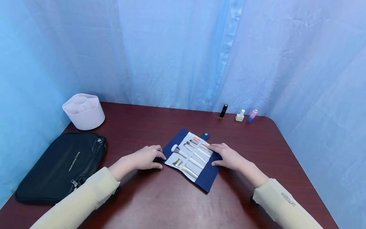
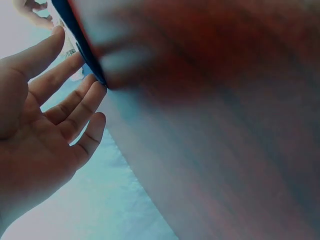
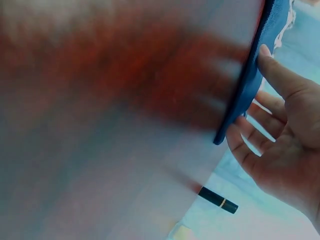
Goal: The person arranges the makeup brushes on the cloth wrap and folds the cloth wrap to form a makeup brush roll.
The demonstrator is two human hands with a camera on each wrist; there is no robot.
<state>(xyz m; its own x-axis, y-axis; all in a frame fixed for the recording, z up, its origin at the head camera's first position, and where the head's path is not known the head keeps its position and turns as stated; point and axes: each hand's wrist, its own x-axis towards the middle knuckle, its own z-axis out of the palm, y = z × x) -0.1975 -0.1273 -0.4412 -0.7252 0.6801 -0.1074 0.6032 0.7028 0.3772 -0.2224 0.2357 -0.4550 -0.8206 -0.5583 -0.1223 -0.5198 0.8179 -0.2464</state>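
A navy brush roll lies unrolled at a slant on the table, its pale lining facing up. Several makeup brushes are tucked under a strap across it. My left hand is at the roll's left edge, with fingertips right at the navy border in the left wrist view. On the other side, my right hand rests on the right navy flap. Its loosely bent fingers touch the flap in the right wrist view, and the thumb lies apart from them. A snap tab sticks out at the far edge.
At the left lies a black zipped case, with a white divided organizer behind it. Along the back right stand a black tube, a nail polish bottle and a pink-blue tube. Blue curtains surround the table.
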